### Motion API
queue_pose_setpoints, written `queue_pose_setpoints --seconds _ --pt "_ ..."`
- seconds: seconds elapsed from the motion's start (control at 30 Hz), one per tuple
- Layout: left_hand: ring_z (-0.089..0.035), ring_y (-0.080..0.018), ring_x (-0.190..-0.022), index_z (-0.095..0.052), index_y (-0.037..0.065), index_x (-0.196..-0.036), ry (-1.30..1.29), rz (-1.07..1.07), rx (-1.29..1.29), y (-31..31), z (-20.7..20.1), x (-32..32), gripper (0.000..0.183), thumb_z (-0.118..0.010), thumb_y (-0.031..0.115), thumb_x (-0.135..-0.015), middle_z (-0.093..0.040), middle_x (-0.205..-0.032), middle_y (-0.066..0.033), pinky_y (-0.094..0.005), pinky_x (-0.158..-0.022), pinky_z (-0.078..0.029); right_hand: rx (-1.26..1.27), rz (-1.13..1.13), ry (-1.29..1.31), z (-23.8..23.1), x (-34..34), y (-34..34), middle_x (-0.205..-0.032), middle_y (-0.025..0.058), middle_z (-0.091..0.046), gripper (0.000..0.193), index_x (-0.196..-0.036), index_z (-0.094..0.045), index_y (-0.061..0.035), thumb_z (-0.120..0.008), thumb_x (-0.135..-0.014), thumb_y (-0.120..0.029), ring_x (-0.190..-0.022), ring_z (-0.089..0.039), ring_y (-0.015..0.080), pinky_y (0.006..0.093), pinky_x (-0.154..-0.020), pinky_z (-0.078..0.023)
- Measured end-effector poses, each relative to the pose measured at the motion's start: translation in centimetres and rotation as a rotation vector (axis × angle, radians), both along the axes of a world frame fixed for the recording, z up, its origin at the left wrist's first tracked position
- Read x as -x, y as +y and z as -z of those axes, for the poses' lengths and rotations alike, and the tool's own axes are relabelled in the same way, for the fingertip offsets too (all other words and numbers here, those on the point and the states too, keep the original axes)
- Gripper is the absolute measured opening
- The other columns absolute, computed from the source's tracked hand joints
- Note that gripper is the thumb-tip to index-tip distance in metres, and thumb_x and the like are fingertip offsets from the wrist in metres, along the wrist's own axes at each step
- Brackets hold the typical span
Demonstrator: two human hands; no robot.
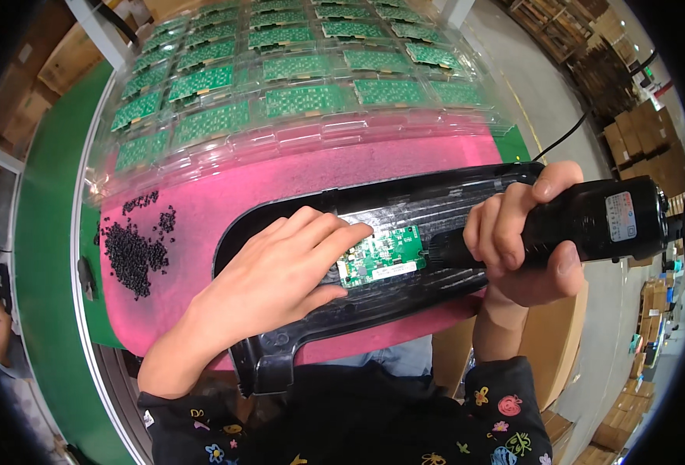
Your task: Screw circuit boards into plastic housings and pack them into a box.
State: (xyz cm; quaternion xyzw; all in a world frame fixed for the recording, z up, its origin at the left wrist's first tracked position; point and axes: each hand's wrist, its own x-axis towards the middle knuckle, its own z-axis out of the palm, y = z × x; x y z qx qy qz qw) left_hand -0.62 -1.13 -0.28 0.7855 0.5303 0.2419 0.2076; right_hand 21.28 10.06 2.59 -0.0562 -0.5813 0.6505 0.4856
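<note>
A green circuit board lies in a long black plastic housing. My left hand spans the board's left end, with fingertips at its upper edge and the thumb by its lower left corner. My right hand is wrapped round a black electric screwdriver, held nearly level. The screwdriver's dark nose points left and meets the board's right edge in the picture. Its bit and any screw under it are too hard to make out.
Beyond the housing stand clear plastic trays of green circuit boards. A heap of small black screws lies at the left on the pink mat. A black cable hangs at the right. Cardboard boxes stand across the floor.
</note>
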Motion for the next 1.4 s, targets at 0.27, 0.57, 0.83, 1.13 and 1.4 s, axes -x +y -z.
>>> queue_pose_setpoints --seconds 0.27,0.57,0.83,1.13,1.4 --pt "-0.062 -0.0287 -0.077 -0.066 0.004 -0.096 -0.194 -0.043 -0.476 0.3 -1.2 -0.5 0.031 -0.077 0.010 -0.067 -0.065 -0.090 -0.0116 -0.0373 -0.064 -0.049 0.007 0.059 -0.146 0.0 1.3 -1.0 -0.055 -0.0016 -0.043 0.050 -0.107 -0.046 -0.0045 -0.066 -0.080 -0.041 -0.040 -0.037 0.0083 0.0246 -0.041 -0.033" --pt "-0.060 -0.0238 -0.068 -0.065 0.002 -0.077 0.017 -0.156 -0.691 -5.3 -10.6 -3.2 0.020 -0.065 0.008 -0.058 -0.066 -0.081 -0.0086 -0.0320 -0.058 -0.046 0.037 -0.089 0.015 0.5 0.9 0.7 -0.056 -0.0025 -0.042 0.051 -0.115 -0.042 -0.0056 -0.061 -0.088 -0.045 -0.042 -0.037 0.0085 0.0251 -0.044 -0.033" --pt "-0.063 -0.0262 -0.075 -0.059 -0.001 -0.086 0.249 -0.017 -0.566 -8.9 -16.5 -2.6 0.016 -0.063 0.006 -0.072 -0.067 -0.085 -0.0143 -0.0363 -0.059 -0.053 0.843 0.246 0.134 -1.4 0.4 4.6 -0.104 0.0141 -0.047 0.026 -0.101 -0.045 0.0009 -0.064 -0.087 -0.012 -0.096 -0.049 0.0284 0.0503 -0.099 -0.044" --pt "-0.055 -0.0190 -0.052 -0.060 0.006 -0.067 0.090 -0.203 -0.865 -14.0 -11.1 -3.2 0.005 -0.058 0.009 -0.064 -0.059 -0.060 -0.0019 -0.0296 -0.052 -0.038 0.475 -0.012 -0.057 -1.6 -3.3 -2.4 -0.109 0.0145 -0.054 0.028 -0.115 -0.049 -0.0014 -0.052 -0.090 -0.012 -0.091 -0.061 0.0245 0.0380 -0.074 -0.055" --pt "-0.064 -0.0206 -0.045 -0.059 -0.009 -0.067 -0.137 -0.810 0.639 -9.9 -2.1 2.2 0.044 -0.060 0.026 -0.093 -0.059 -0.049 -0.0134 -0.0316 -0.040 -0.048 -1.208 0.294 -0.289 -5.0 -5.9 -6.2 -0.084 0.0056 -0.062 0.016 -0.088 -0.061 -0.0081 -0.062 -0.073 -0.011 -0.065 -0.059 0.0172 0.0268 -0.056 -0.047"
